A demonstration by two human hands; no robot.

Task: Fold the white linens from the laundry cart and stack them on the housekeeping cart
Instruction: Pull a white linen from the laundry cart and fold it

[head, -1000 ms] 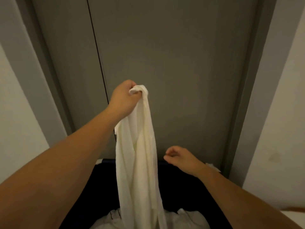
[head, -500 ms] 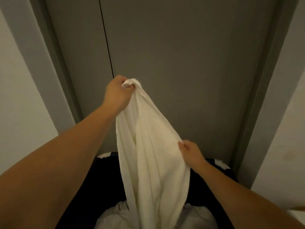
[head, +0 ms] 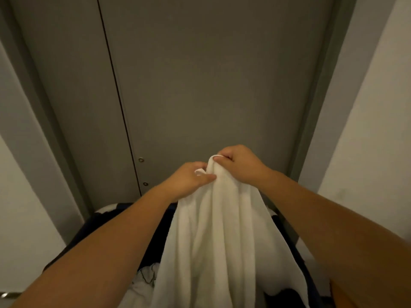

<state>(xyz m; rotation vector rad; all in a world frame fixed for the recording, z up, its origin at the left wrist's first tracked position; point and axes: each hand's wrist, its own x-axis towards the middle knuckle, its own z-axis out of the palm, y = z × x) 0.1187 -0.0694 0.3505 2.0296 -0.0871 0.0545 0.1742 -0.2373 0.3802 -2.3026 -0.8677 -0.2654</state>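
Far left, low down: 1 metal bar (head: 4, 294) poking in beside the pale left wall (head: 20, 196); can't tell what it's attached to. Next right: 1 grey door (head: 211, 85) with 1 vertical seam and 2 round fittings (head: 140, 160) by the seam, one above the other.

Below the door: 1 laundry cart (head: 97, 221), dark liner, left rim crossed by the left forearm. 1 crumpled heap of white linen (head: 144, 285) lies inside, toward the cart's left side.

Left hand (head: 189, 180): thumb and fingers pinching the top edge of 1 white towel (head: 218, 241). Right hand (head: 241, 165): fingers curled, clamped on the same bunched top edge, just beside the left hand's pinch and slightly higher.

Towel hangs over the cart, long axis vertical, gathered end up toward the door; can't see the lower end. Its folds block the cart's middle and most of its right side, and the right forearm covers the right rim. Far right: 1 pale right wall (head: 367, 152).
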